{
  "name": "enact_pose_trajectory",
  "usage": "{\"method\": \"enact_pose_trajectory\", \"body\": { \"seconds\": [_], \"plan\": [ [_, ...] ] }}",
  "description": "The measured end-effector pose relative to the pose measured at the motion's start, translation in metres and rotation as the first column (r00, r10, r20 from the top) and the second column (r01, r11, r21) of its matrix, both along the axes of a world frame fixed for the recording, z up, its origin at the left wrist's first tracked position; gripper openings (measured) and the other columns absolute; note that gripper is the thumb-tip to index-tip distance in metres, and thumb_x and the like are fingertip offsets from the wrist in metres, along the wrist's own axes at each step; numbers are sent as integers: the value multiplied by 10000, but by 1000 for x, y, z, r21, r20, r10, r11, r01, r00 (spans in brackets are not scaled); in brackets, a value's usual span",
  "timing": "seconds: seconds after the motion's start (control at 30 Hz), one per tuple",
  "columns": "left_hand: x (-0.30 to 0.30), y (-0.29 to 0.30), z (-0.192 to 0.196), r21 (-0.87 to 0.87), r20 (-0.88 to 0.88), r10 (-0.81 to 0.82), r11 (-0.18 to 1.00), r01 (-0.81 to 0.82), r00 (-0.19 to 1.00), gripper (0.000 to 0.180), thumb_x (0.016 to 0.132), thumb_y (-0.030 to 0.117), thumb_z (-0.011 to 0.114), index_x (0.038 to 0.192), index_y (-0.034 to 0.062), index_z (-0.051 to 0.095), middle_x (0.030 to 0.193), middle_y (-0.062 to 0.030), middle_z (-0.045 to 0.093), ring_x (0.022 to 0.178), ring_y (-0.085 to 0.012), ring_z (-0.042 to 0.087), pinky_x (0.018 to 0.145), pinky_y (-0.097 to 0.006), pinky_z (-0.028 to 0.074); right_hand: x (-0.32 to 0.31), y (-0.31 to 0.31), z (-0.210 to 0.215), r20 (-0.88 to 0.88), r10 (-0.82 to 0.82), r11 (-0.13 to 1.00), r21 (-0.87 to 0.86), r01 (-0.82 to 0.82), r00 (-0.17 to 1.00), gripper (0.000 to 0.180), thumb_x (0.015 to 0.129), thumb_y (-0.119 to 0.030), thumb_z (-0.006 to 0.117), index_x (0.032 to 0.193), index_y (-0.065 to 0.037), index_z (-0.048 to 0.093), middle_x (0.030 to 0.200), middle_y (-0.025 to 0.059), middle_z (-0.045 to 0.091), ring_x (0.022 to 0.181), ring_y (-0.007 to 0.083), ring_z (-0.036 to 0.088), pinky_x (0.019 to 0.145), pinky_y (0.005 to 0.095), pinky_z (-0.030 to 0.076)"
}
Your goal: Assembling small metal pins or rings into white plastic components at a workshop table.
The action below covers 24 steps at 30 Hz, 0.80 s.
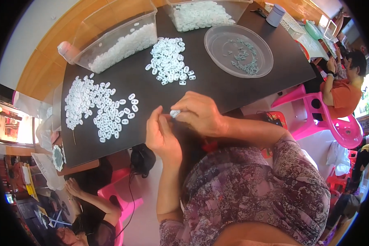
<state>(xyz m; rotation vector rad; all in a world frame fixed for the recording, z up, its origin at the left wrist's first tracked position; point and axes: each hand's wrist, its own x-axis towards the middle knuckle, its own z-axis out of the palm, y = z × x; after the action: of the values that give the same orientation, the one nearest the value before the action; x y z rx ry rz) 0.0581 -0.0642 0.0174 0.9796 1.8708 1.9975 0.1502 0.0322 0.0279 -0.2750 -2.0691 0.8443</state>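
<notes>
Over the near edge of the dark table, my right hand (201,114) pinches a small white plastic piece (174,113) between thumb and fingertips. Close beside it on the left is my left hand (163,137), raised with its fingers bent together; whatever may be between its fingertips is too small to make out. Oval white pieces with dark holes lie in a spread-out pile (108,112) to the left. A second pile of white pieces (168,61) sits in the middle, beyond my hands. Small grey-green pins (244,53) are scattered in a round clear tray (211,51) at the right.
Two clear plastic bins (80,53) (242,7) of white pieces stand along the back of the table (131,78). A capped bottle (66,52) and a lavender cup (276,15) flank them. Pink chairs (305,110) and other people (346,88) are on both sides.
</notes>
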Motion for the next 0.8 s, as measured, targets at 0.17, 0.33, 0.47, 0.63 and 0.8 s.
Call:
{"method": "enact_pose_trajectory", "body": {
  "seconds": [0.17,0.33,0.47,0.63,0.8],
  "plan": [
    [-55,48,-6,-82,-507,52,991,-108,860,127,857,46,574,958,22,647,735,-55,568,627,-133,527,572,-262,429,8,39,36,105,-139,943,-289,164,985,174,768,-25,646,942,-16,649,782,5,580,693,51,515,625,202,422],
    [-80,91,-14,-155,-765,-37,980,-128,643,168,733,25,619,871,111,662,707,-105,527,691,-285,534,603,-396,422,0,101,74,50,-261,949,-168,266,964,231,746,-42,645,975,-9,646,781,10,609,691,64,511,637,228,435],
    [-85,96,-20,-208,-824,-77,963,-174,561,115,706,63,634,811,109,652,728,-104,532,714,-299,536,607,-410,427,-11,153,103,60,-360,927,-93,364,931,230,735,-67,649,957,-5,648,773,37,636,684,87,526,638,255,441],
    [-83,99,-13,-309,-787,-152,936,-169,597,68,725,50,622,785,82,632,745,-108,530,716,-295,538,605,-404,432,-22,226,124,-116,-569,795,174,581,814,217,747,-165,621,922,-45,667,786,134,662,704,220,618,651,348,464],
    [-86,102,-9,-373,-793,-236,917,-141,562,106,731,23,611,831,50,634,761,-121,527,728,-302,542,626,-406,445,-30,290,119,-25,-611,717,405,567,791,165,707,-152,582,824,-73,667,791,169,650,757,308,626,662,417,465]
  ]
}}
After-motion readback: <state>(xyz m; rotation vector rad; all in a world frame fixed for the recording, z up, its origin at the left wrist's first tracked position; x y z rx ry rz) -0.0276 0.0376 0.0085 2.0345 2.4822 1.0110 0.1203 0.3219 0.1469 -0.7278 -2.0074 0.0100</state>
